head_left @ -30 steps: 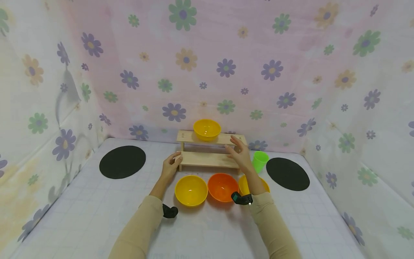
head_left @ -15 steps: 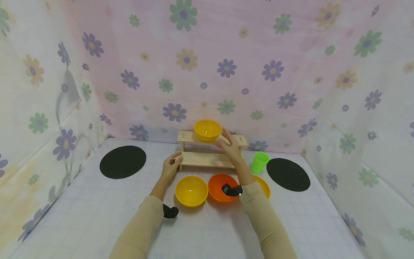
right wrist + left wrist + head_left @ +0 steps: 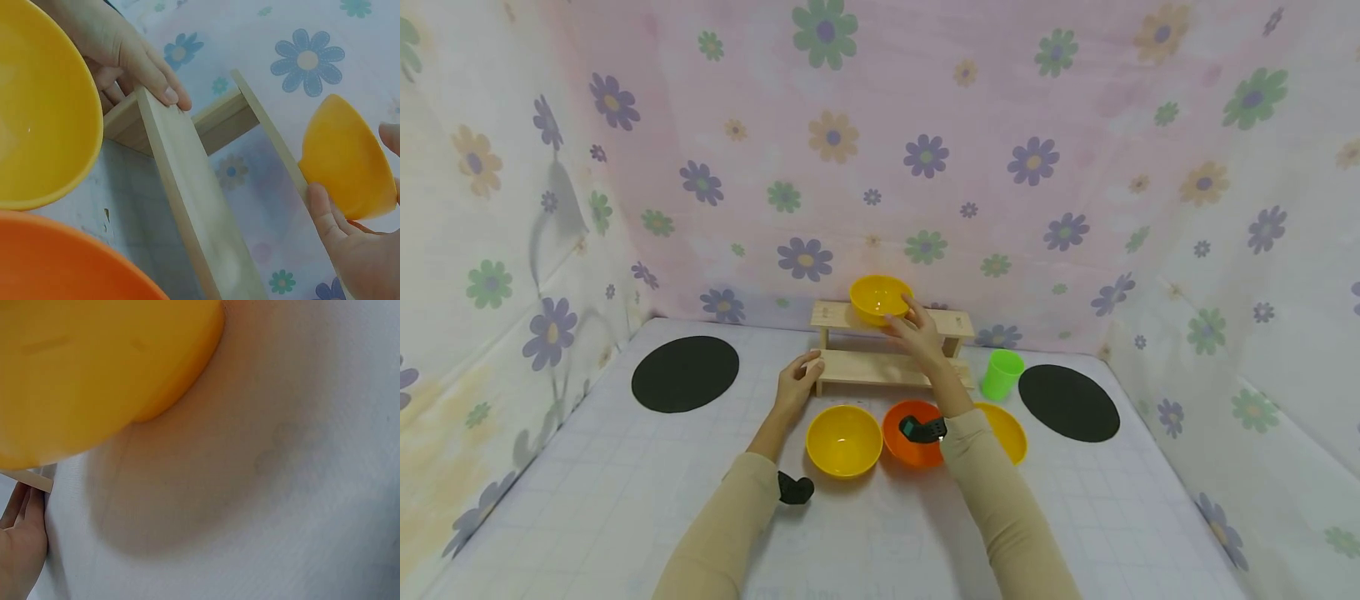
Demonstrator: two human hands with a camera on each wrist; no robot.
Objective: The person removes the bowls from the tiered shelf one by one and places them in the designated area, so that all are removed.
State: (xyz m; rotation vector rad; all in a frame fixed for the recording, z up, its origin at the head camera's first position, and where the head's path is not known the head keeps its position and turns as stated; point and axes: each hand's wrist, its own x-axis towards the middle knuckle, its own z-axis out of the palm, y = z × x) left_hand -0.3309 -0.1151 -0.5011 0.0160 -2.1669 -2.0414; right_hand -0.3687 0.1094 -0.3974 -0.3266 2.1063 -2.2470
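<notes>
A yellow bowl stands on the upper tier of a two-tier wooden shelf. My right hand holds this bowl by its right side, thumb low on the front and fingers around the right. In the right wrist view, the bowl sits between thumb and fingers. My left hand grips the left end of the lower tier. Seen from the right wrist, some left-hand fingers lie on top of the plank and others curl below it.
Before the shelf stand a yellow bowl, an orange bowl partly behind my right wrist, and another yellow bowl partly covered by my forearm. A green cup stands right of the shelf. Black round mats lie at both sides.
My right hand has moved left from the upper tier's right end to the yellow bowl and has taken hold of it. The left hand keeps its place on the shelf.
</notes>
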